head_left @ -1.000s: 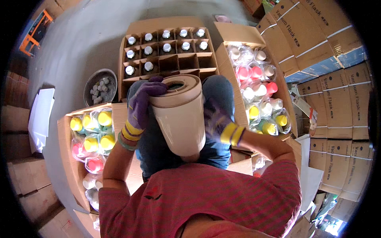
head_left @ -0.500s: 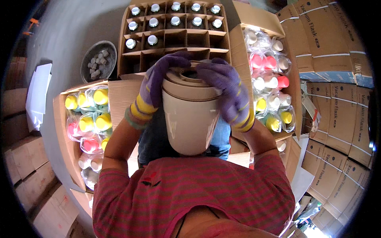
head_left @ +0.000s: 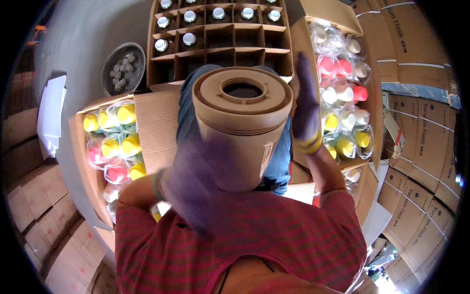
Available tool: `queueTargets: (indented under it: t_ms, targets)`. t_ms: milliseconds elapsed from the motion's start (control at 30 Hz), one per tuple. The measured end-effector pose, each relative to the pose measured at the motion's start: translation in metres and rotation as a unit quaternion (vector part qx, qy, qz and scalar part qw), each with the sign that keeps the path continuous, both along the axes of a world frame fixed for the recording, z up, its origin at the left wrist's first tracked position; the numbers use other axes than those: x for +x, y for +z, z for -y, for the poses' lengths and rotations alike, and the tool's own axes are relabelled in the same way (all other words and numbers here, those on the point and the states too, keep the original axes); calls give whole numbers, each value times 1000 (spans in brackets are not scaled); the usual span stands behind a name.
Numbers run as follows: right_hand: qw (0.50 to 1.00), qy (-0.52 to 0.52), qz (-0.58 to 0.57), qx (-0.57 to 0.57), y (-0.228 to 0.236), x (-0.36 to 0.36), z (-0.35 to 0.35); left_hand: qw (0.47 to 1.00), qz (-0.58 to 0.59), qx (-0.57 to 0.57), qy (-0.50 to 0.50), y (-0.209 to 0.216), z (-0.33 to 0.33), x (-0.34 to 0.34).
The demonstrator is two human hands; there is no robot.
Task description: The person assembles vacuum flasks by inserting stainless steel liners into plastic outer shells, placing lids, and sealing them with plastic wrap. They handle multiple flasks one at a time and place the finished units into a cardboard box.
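Note:
A beige, tapering flask casing [head_left: 254, 139] stands upright between my knees. Its top carries a stepped ring around a round, dark hole, and a pale torn-looking patch shows low on its right side. My left hand [head_left: 198, 179], in a purple knit glove, is smeared by motion in front of the casing's lower left, so its fingers and any contact are unclear. To the right of the casing, my gloved right hand [head_left: 307, 105] is held flat on edge with fingers stretched forward and nothing in it; a small gap separates it from the casing.
Ahead lies a divided carton [head_left: 220, 52] with white-capped dark bottles in several cells. Open cartons of bagged, coloured-capped items flank me, left [head_left: 110, 147] and right [head_left: 338, 93]. A grey bowl [head_left: 108, 73] holds small pale pieces. Stacked cartons [head_left: 409, 122] line the right.
Both hands have come off the casing's top: the left swung down toward me, the right moved outward and flattened. The casing's top has tilted toward me, and the view has shifted slightly.

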State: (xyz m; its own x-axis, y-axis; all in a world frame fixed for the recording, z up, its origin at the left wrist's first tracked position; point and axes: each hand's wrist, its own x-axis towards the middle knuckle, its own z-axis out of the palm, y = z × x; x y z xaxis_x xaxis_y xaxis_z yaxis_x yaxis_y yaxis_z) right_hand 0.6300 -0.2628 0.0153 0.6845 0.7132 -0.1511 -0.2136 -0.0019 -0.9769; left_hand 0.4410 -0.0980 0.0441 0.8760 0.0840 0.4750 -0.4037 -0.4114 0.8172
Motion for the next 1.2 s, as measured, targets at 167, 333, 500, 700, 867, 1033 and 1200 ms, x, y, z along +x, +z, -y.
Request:
queueTargets:
  t_ms: [167, 333, 500, 700, 867, 1033, 1200]
  targets:
    - [950, 59, 292, 88, -22, 4, 5, 994, 70, 85, -4, -6, 11, -1]
    - [944, 56, 285, 155, -20, 3, -4, 985, 101, 132, 36, 3, -26, 22]
    - [973, 124, 81, 178, -31, 14, -22, 953, 146, 255, 69, 10, -22, 29]
    - [958, 68, 275, 37, -7, 40, -48, 989, 8, 135, 61, 15, -102, 87]
    - [966, 32, 255, -36, 5, 89, -84, 954, -222, -202, 18, -8, -122, 103]
    - [797, 67, 600, 4, 1, 76, -94, 947, -98, -279, 128, -55, -134, 113]
    - [961, 76, 268, 0, 0, 76, -98, 933, -33, -275, 229, -70, -130, 124]
